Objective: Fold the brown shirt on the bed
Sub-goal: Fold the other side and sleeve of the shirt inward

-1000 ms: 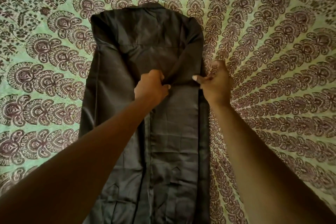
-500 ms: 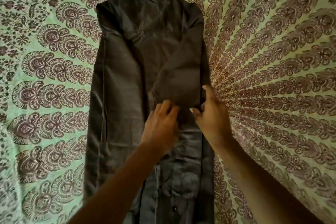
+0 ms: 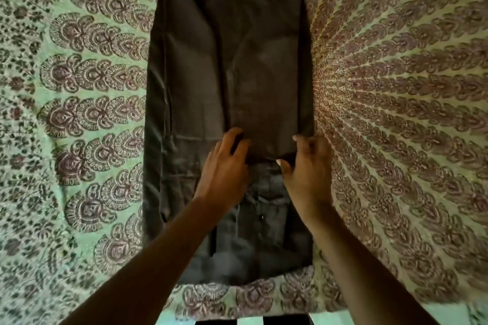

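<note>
Brown shirt (image 3: 227,66) lies lengthwise under both hands: left hand (image 3: 224,166) presses flat, right hand (image 3: 307,163) pinches its folded sleeve

The shirt (image 3: 227,66) is dark brown all over, plain, with no print on it. In the light it looks a bit grey and shiny near the bottom. The bed cover (image 3: 396,113) under it is pale green. It has a dark reddish-brown pattern of curly leaf and flower shapes. These shapes sit in rows that spread out like rays. At the very bottom edge there are black and white squares (image 3: 253,320).
</note>
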`<action>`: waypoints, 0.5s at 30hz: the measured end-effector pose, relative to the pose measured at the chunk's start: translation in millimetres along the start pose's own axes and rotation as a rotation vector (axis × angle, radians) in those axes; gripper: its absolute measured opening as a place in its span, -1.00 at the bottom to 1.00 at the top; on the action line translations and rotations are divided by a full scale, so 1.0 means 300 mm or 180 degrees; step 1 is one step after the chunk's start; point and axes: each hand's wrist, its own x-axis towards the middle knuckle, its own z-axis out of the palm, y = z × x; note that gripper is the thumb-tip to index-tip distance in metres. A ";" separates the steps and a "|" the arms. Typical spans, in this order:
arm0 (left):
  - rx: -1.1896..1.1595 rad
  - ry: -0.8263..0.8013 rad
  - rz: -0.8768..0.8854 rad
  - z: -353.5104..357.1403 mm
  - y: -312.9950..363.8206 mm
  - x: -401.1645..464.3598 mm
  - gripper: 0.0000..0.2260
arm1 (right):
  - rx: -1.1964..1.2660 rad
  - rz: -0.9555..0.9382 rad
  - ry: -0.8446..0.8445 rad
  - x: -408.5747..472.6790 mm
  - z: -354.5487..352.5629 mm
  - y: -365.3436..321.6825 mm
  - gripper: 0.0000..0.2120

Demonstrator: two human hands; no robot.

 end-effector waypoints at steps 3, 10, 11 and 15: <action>0.0049 0.0410 -0.0516 0.019 0.001 -0.117 -0.58 | -0.0576 -0.0098 0.0182 -0.143 0.031 0.004 -0.56; -0.0391 0.0317 -0.1475 0.091 -0.051 -0.312 -0.77 | -0.0343 -0.0611 -0.0323 -0.436 0.136 -0.015 -0.47; -0.0458 0.0382 -0.1425 0.096 -0.053 -0.312 -0.84 | -0.0358 -0.0605 -0.0319 -0.451 0.140 -0.014 -0.44; -0.0566 0.0619 -0.1130 0.093 -0.054 -0.285 -0.86 | -0.0292 -0.0531 -0.0325 -0.459 0.140 -0.018 -0.38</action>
